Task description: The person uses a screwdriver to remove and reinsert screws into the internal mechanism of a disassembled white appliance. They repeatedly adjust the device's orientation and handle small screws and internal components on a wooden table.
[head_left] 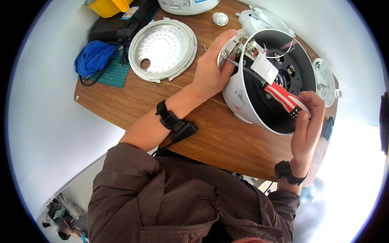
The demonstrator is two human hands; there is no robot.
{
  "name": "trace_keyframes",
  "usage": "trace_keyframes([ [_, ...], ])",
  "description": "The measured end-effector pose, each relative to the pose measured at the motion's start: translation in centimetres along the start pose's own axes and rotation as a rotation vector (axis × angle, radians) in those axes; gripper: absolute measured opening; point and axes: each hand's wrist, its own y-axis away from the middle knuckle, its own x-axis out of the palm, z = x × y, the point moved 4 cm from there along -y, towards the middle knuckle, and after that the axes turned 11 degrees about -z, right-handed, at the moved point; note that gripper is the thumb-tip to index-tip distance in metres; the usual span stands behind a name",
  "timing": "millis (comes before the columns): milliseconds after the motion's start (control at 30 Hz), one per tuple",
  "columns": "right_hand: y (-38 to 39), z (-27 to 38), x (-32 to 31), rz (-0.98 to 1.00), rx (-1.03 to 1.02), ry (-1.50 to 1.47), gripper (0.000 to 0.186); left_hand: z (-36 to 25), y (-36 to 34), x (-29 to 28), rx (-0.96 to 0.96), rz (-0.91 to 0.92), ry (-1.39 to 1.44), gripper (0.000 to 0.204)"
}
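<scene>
A rice cooker body (237, 95), white with a flower print and a dark inside, lies tipped with its opening toward me. My left hand (214, 67) grips a white plastic bracket (227, 50) at the cooker's upper left rim. In my right hand (310, 117) is a screwdriver (285, 98) with a red, white and blue handle, fingers closed round the handle's end. Its shaft crosses the opening toward the bracket; the exact tip contact is hard to see. A white rectangular plate (264, 69) and thin wires hang at the opening beside the shaft.
Left on the wooden table (194, 137) lies a round dimpled metal lid plate (162, 50). A blue cloth (95, 58), a green cutting mat (115, 75) and a black case (111, 30) lie beyond. Behind the cooker sits a white lid (263, 20); a clear-white cover (324, 83) rests right.
</scene>
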Motion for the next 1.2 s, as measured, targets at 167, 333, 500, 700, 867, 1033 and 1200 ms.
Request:
trace_keyframes([
  [167, -0.4, -0.4, -0.1, 0.018, -0.216, 0.089, 0.029, -0.2, -0.1, -0.2, -0.003, 0.008, -0.017, 0.054],
  [333, -0.7, 0.7, 0.8, -0.07, -0.251, 0.049, 0.024, 0.1, -0.3, -0.2, 0.039, -0.026, -0.053, 0.058],
  [500, -0.6, -0.1, 0.3, 0.053, -0.121, 0.087, 0.031, 0.0, -0.2, -0.3, 0.022, -0.024, -0.066, 0.058],
  [700, -0.8, 1.0, 0.7, -0.051, -0.306, -0.043, 0.032, -0.2, -0.3, -0.2, 0.051, -0.029, -0.068, 0.059],
  [867, -0.7, 0.1, 0.1, 0.034, -0.167, 0.135, 0.035, -0.3, 0.0, -0.2, -0.02, 0.035, -0.039, 0.054],
  [1033, -0.8, 0.8, 0.1, 0.031, -0.327, 0.25, 0.03, -0.4, -0.1, -0.2, 0.014, 0.023, -0.032, 0.052],
  [1200, -0.6, 0.3, 0.1, 0.058, -0.131, 0.151, 0.03, -0.1, -0.1, -0.2, 0.036, -0.035, -0.065, 0.058],
])
